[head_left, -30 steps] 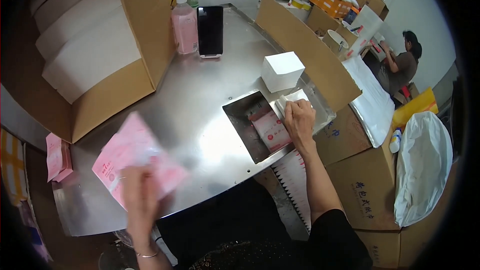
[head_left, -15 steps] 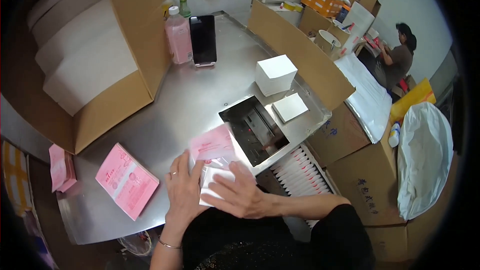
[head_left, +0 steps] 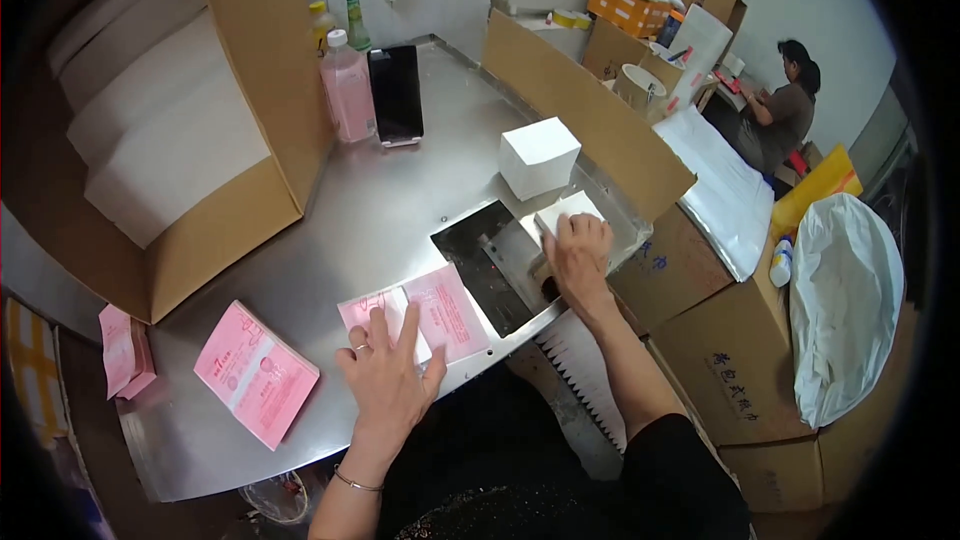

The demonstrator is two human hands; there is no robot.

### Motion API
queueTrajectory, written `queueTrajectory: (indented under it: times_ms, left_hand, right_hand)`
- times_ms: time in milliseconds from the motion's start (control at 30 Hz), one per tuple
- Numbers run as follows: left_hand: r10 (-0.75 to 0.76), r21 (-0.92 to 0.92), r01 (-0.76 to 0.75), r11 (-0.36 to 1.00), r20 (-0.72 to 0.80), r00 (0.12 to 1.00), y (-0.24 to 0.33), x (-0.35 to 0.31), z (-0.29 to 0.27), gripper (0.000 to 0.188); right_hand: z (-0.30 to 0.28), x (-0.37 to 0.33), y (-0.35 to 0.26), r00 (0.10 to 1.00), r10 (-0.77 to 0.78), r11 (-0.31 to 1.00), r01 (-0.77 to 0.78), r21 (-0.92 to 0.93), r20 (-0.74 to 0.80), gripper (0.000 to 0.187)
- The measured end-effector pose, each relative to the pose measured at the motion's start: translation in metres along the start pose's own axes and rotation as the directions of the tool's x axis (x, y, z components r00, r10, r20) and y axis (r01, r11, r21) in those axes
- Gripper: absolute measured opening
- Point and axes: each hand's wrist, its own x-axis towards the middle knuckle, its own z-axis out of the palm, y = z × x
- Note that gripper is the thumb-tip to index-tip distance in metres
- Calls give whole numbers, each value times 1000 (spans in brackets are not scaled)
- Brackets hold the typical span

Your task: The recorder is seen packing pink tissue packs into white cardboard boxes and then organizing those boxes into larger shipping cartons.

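My left hand (head_left: 388, 370) rests with fingers spread on a pink printed plastic sleeve (head_left: 448, 315) and a white folded paper piece (head_left: 415, 325) lying over it, at the front edge of the metal table (head_left: 400, 200). Farther right, my right hand (head_left: 582, 258) bends its fingers over a low stack of white paper pieces (head_left: 568, 208), gripping its near end. That stack sits beside a rectangular opening (head_left: 490, 260) in the tabletop. Behind it stands a taller white paper block (head_left: 540, 155). A pile of pink sleeves (head_left: 255, 370) lies left of my left hand.
A large open carton (head_left: 230, 180) with white stacks fills the left side; more pink sleeves (head_left: 125, 350) lie below it. A phone (head_left: 396, 95) and a pink bottle (head_left: 347, 90) stand at the back. Cartons (head_left: 730, 370) flank the right. Another person (head_left: 785, 110) sits far right.
My right hand has left the spot beside my left hand and reached right to the low white stack. The pink sleeve, lifted and blurred before, now lies flat under my left hand.
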Motion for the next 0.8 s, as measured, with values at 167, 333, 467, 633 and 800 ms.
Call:
queueTrajectory:
  times_ms: [167, 333, 467, 633, 800]
  left_hand:
    - [67, 70, -57, 996, -143, 987, -8, 4, 2, 52]
    - [8, 1, -8, 1000, 138, 990, -1, 8, -13, 62]
    - [52, 6, -53, 999, 101, 994, 3, 3, 5, 53]
    - [114, -345, -56, 937, 149, 982, -3, -3, 7, 47]
    - [128, -298, -93, 950, 102, 987, -2, 9, -16, 76]
  right_hand:
    - [20, -8, 24, 988, 46, 985, -69, 156, 146, 10]
    - [17, -6, 29, 979, 100, 959, -142, 247, 176, 10]
    - [6, -5, 28, 992, 109, 943, -124, 310, 64, 37]
    - [-42, -35, -72, 853, -504, 734, 339, 589, 136, 34]
    - [-44, -26, -120, 833, -551, 657, 400, 639, 45, 31]
